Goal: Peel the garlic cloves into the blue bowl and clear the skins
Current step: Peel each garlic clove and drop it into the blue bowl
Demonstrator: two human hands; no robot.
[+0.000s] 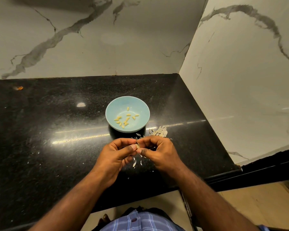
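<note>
Black speckled countertop (60, 147) in a corner of veined marble walls (240, 80), glossy with a light streak across it. Just above its near edge, left hand (117, 154) and right hand (158, 152) meeting fingertip to fingertip, both curled and pinching one small garlic clove (137, 146) between thumbs and forefingers. Clove mostly hidden by the fingers; long axis not readable, nor how much skin is on it.

Straight ahead of the hands, close beyond the fingertips: blue bowl (110, 112), upright, holding a scatter of peeled cloves (125, 118). Roughly centred between the two hands, if anything a touch toward the left one, so either hand could reach it by a short push forward. Likely step in hand: stripping this clove's skin, then dropping it forward into the bowl.

Ahead and slightly right of the right hand, beside the bowl's near right rim: heap of papery skins (158, 131). More skin flakes (134, 163) on the counter directly beneath and just behind the hands. Clearing not yet done; right hand the nearer one to the main heap.
</note>
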